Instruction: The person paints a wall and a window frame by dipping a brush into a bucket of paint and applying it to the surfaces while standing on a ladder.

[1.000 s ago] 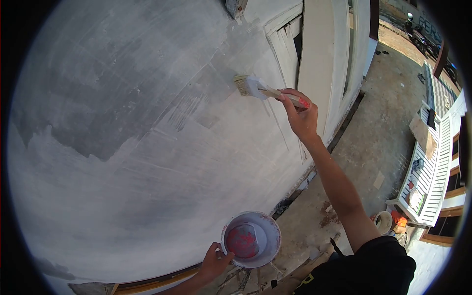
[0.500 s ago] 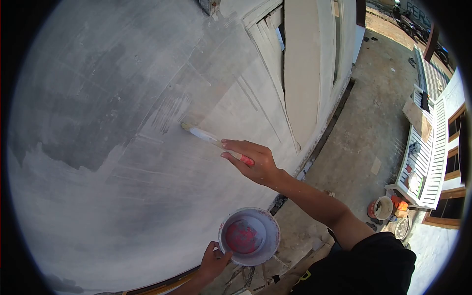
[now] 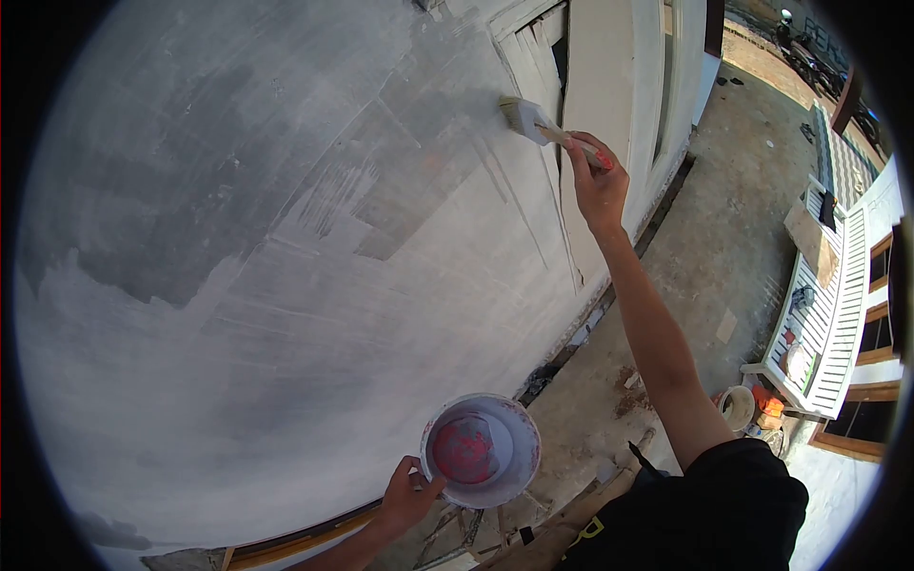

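My right hand (image 3: 598, 184) is raised high and grips the handle of a flat paintbrush (image 3: 533, 123) whose bristles press on the grey-and-white wall (image 3: 286, 238) beside a window frame (image 3: 619, 114). Low in the view, my left hand (image 3: 407, 498) holds a small white paint pot (image 3: 481, 450) by its rim. The pot is stained red inside and holds whitish paint. Much of the wall carries fresh white streaks, with darker grey patches at the upper left.
A concrete floor (image 3: 705, 257) runs along the wall's foot. A white slatted bench (image 3: 826, 314) with loose items stands at the right, with buckets (image 3: 738, 407) near it. Wooden scaffold poles (image 3: 571, 514) lie under me.
My right hand swung the brush from low on the wall's middle up and to the right, next to the window frame. The left hand and pot stayed nearly still.
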`<control>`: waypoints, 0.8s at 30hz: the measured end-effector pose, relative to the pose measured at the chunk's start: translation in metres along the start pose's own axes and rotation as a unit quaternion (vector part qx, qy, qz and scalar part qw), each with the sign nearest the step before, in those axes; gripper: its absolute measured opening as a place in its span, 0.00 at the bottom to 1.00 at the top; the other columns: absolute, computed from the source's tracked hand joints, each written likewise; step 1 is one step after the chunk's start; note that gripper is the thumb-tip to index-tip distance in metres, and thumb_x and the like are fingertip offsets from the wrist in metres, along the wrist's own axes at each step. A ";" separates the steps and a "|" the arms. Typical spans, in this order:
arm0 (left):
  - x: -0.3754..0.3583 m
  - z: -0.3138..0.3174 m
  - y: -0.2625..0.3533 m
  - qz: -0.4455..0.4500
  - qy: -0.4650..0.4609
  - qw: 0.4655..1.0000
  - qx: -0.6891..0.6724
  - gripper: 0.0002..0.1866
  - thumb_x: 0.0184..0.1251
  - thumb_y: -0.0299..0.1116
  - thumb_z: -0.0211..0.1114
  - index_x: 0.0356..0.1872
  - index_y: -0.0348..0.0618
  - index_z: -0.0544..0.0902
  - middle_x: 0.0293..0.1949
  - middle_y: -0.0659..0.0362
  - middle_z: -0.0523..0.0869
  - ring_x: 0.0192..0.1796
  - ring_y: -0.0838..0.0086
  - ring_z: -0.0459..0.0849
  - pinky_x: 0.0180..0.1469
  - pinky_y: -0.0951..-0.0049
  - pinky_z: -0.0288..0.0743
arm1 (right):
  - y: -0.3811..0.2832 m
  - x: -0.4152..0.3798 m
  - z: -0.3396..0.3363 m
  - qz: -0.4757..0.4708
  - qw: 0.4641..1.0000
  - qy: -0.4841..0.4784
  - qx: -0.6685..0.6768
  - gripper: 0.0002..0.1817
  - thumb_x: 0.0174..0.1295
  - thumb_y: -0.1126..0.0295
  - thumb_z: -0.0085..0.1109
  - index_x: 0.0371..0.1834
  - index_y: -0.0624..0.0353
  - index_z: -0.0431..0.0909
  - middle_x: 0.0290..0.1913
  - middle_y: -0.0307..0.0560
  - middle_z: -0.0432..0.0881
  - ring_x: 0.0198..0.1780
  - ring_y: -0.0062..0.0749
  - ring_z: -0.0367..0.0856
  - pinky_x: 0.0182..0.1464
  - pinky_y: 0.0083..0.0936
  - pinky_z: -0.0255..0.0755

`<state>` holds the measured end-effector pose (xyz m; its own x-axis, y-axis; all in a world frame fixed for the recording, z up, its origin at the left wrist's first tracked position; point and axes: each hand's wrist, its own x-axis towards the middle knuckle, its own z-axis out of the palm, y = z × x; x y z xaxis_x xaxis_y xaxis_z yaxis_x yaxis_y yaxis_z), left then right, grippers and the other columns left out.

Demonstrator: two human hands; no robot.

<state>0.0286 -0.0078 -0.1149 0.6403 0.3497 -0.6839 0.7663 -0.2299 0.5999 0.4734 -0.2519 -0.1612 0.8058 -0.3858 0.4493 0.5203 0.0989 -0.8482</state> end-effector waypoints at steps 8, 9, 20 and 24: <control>-0.002 -0.001 0.010 -0.015 0.007 1.000 0.025 0.16 0.66 0.29 0.69 0.45 0.39 0.70 0.33 0.56 0.85 0.36 0.78 0.82 0.36 0.75 0.76 | -0.055 -0.103 0.043 -0.129 0.984 -0.109 -0.053 0.14 0.60 0.76 0.71 0.49 0.65 0.83 0.50 0.56 0.87 0.50 0.41 0.88 0.51 0.27 0.83; -0.002 -0.001 0.008 -0.006 0.008 1.000 0.018 0.16 0.66 0.29 0.69 0.45 0.39 0.70 0.33 0.56 0.85 0.36 0.78 0.82 0.35 0.75 0.75 | -0.062 -0.123 0.044 -0.164 0.975 -0.141 -0.041 0.16 0.57 0.74 0.74 0.49 0.61 0.82 0.48 0.55 0.87 0.43 0.41 0.90 0.41 0.27 0.85; -0.001 -0.003 0.005 0.011 -0.008 1.000 -0.003 0.15 0.67 0.29 0.69 0.45 0.40 0.70 0.32 0.57 0.84 0.37 0.78 0.82 0.39 0.74 0.75 | -0.020 -0.082 0.015 0.061 0.969 -0.234 0.048 0.12 0.66 0.71 0.67 0.50 0.62 0.86 0.43 0.45 0.90 0.40 0.19 0.85 0.45 0.18 0.80; -0.002 -0.004 0.010 0.020 -0.009 1.000 0.009 0.15 0.67 0.26 0.67 0.46 0.38 0.68 0.37 0.54 0.83 0.39 0.75 0.84 0.42 0.72 0.80 | 0.029 -0.023 -0.009 0.034 0.998 -0.050 0.010 0.15 0.69 0.66 0.65 0.50 0.66 0.84 0.31 0.37 0.86 0.27 0.10 0.73 0.31 0.11 0.70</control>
<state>0.0353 -0.0069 -0.1060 0.6719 0.3224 -0.6668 0.7402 -0.2594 0.6204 0.4670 -0.2485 -0.1987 0.8631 -0.2845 0.4173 0.4682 0.1408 -0.8723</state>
